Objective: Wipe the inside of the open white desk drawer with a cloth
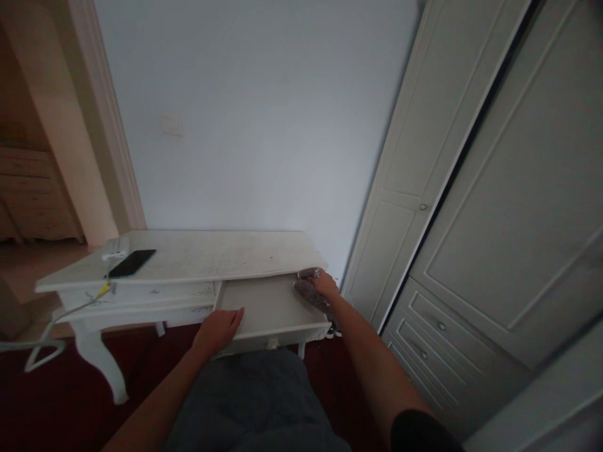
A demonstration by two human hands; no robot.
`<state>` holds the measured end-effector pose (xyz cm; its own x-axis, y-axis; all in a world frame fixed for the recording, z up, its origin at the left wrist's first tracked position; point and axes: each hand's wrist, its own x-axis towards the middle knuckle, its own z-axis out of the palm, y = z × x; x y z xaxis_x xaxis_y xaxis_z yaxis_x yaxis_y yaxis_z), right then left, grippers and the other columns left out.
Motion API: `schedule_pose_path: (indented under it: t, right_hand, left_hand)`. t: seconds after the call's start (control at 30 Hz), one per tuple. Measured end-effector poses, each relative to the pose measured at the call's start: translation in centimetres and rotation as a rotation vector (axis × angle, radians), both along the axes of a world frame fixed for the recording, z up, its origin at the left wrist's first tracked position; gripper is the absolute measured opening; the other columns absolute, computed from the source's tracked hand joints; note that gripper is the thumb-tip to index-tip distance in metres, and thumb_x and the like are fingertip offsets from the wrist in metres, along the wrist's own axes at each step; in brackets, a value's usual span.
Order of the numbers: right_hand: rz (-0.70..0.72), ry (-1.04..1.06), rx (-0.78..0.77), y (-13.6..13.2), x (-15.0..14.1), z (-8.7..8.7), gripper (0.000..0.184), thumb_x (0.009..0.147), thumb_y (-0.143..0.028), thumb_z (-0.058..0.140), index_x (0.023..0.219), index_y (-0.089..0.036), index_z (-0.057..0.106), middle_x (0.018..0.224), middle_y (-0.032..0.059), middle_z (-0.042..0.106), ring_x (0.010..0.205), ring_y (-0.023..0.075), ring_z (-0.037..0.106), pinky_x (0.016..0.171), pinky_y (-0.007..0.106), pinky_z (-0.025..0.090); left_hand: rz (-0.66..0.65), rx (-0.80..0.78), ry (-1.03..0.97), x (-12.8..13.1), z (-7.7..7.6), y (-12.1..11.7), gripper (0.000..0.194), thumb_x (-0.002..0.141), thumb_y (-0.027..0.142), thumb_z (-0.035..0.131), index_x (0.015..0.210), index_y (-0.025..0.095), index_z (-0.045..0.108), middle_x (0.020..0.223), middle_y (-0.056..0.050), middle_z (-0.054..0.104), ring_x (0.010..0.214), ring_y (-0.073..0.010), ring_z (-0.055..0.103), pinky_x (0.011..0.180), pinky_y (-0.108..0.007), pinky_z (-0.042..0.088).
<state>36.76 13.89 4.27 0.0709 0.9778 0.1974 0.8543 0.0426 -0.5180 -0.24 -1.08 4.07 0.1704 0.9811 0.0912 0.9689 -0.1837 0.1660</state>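
My right hand [325,284] is closed around a dark grey-brown cloth [311,294] with pale marks, which hangs over the right side of the pulled-out drawer [261,301]. The cloth's exact kind is hard to make out. At the drawer's front left corner, my left hand [219,329] grips the edge, thumb over the top and the other fingers mostly hidden. The drawer's pale bottom shows, and a small knob [272,343] sits on its front. It slides out from a worn white desk [217,254].
On the desk's left lie a black phone [132,263] and a white power strip [116,247]. A cable [49,336] with a yellow connector hangs off that side. A white wardrobe [400,245] with drawers stands close on the right. The floor [155,370] is dark red.
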Motion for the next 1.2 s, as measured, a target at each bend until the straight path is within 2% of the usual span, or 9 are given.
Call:
schedule_pose_path:
  t: [0.1,0.17,0.37,0.5,0.67,0.8,1.0,1.2]
  right_hand:
    - [-0.103,-0.079,-0.029,-0.8,-0.7,0.3,0.052,0.101,-0.052,0.055,0.146,-0.026,0.055,0.127,0.0159,0.069,0.116,0.0317,0.067,0.096,0.044,0.050]
    - [-0.118,-0.125,-0.033,-1.3,-1.1,0.5,0.048,0.105,-0.048,0.049,0.150,-0.028,0.051,0.133,0.0157,0.065,0.119,0.0310,0.064,0.097,0.043,0.049]
    - [-0.007,-0.215,-0.065,-1.8,-1.2,1.4,0.045,0.103,-0.039,0.057,0.148,-0.033,0.053,0.138,0.0121,0.063,0.123,0.0304,0.061,0.100,0.042,0.047]
    - [0.088,-0.211,-0.071,-2.1,-0.8,1.3,0.047,0.097,-0.036,0.065,0.144,-0.034,0.059,0.140,0.0092,0.063,0.125,0.0295,0.061,0.101,0.040,0.046]
    - [0.145,-0.099,-0.040,-2.5,-0.1,0.3,0.043,0.096,-0.039,0.065,0.138,-0.031,0.065,0.134,0.0068,0.070,0.125,0.0289,0.063,0.103,0.037,0.046]
    - [0.158,0.034,-0.004,-2.8,0.7,-0.5,0.046,0.093,-0.042,0.067,0.138,-0.031,0.066,0.132,0.0062,0.073,0.126,0.0318,0.063,0.105,0.041,0.046]
    - [0.211,0.232,0.049,-3.9,1.5,-2.0,0.044,0.094,-0.046,0.062,0.133,-0.028,0.067,0.132,0.0058,0.073,0.124,0.0286,0.065,0.109,0.043,0.047]
    - [0.248,0.350,0.076,-4.5,1.8,-3.0,0.042,0.092,-0.047,0.062,0.128,-0.028,0.069,0.129,0.0058,0.074,0.122,0.0295,0.066,0.110,0.048,0.047]
  left_hand:
    - [0.006,-0.004,0.006,0.0,-0.1,0.0,0.066,0.110,0.048,0.021,0.096,0.021,0.079,0.100,-0.012,0.082,0.097,-0.0248,0.075,0.086,-0.033,0.048]
    - [0.011,-0.015,-0.002,0.0,-0.1,0.0,0.065,0.110,0.048,0.022,0.097,0.022,0.080,0.100,-0.012,0.082,0.098,-0.0248,0.075,0.086,-0.033,0.048]
    - [0.003,-0.005,-0.012,-0.1,0.0,0.0,0.064,0.110,0.047,0.023,0.096,0.022,0.079,0.100,-0.010,0.082,0.098,-0.0247,0.075,0.085,-0.033,0.046]
    - [0.002,-0.004,0.002,0.0,0.2,-0.1,0.064,0.110,0.047,0.022,0.096,0.021,0.079,0.101,-0.011,0.082,0.097,-0.0250,0.075,0.084,-0.033,0.046]
    - [0.014,-0.011,-0.006,0.1,0.3,-0.3,0.064,0.109,0.047,0.022,0.097,0.022,0.079,0.102,-0.011,0.082,0.098,-0.0246,0.075,0.085,-0.034,0.047]
    - [0.004,-0.018,-0.016,0.0,0.3,-0.2,0.065,0.109,0.047,0.021,0.099,0.021,0.079,0.103,-0.012,0.082,0.099,-0.0253,0.075,0.086,-0.034,0.047]
    - [0.012,-0.013,-0.022,0.0,0.3,-0.2,0.064,0.109,0.047,0.022,0.098,0.022,0.079,0.105,-0.013,0.082,0.102,-0.0262,0.075,0.086,-0.034,0.047]
    - [0.013,0.006,-0.008,0.0,0.3,-0.3,0.063,0.109,0.046,0.022,0.096,0.022,0.079,0.104,-0.012,0.082,0.101,-0.0259,0.075,0.085,-0.034,0.046]
